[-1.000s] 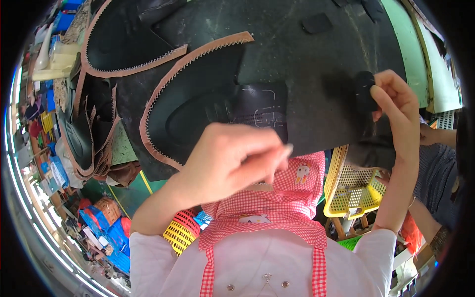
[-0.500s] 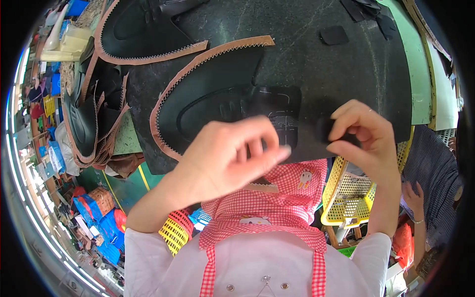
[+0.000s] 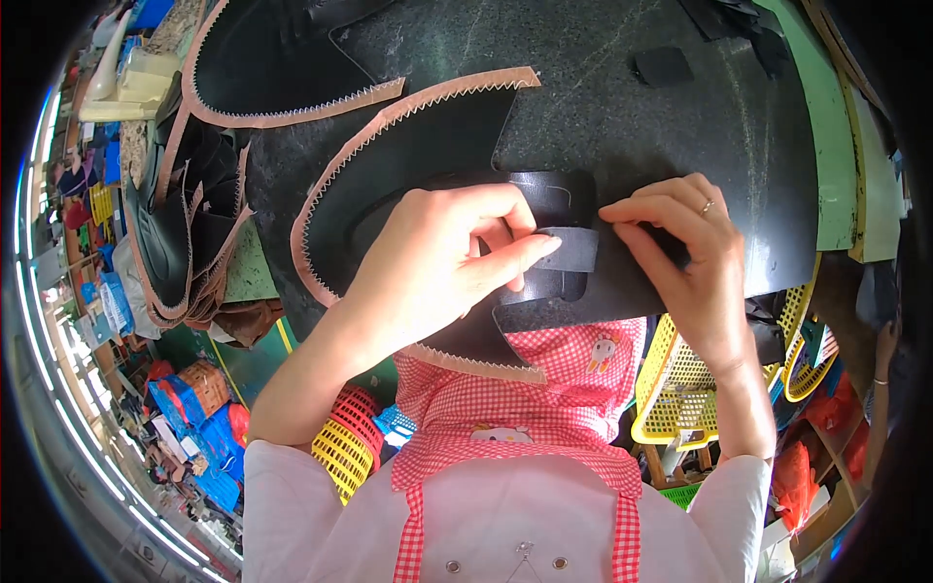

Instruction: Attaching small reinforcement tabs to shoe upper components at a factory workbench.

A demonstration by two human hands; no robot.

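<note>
A black shoe upper (image 3: 442, 136) with a brown zigzag-stitched edge lies on the dark work board (image 3: 661, 136), its toe to the left. Over the tongue (image 3: 544, 189) at its right end lies a small dark grey strip (image 3: 573, 251). My left hand (image 3: 428, 262) pinches the strip's left part, the thumb on top and the fingertips partly hidden. Just right of the strip hovers my right hand (image 3: 690, 233), thumb and forefinger tips close together but slightly apart, with nothing visible between them.
A second upper (image 3: 262, 68) lies at the far left, beside a stack of uppers (image 3: 170, 233). Loose dark patches (image 3: 663, 66) sit at the far right of the board. Below its right edge stands a yellow basket (image 3: 671, 389). A co-worker's arm (image 3: 882, 379) shows at right.
The dark strip has come from my right hand onto the tongue, where my left hand now pinches it. My right hand has moved left and turned. The co-worker at right has shifted.
</note>
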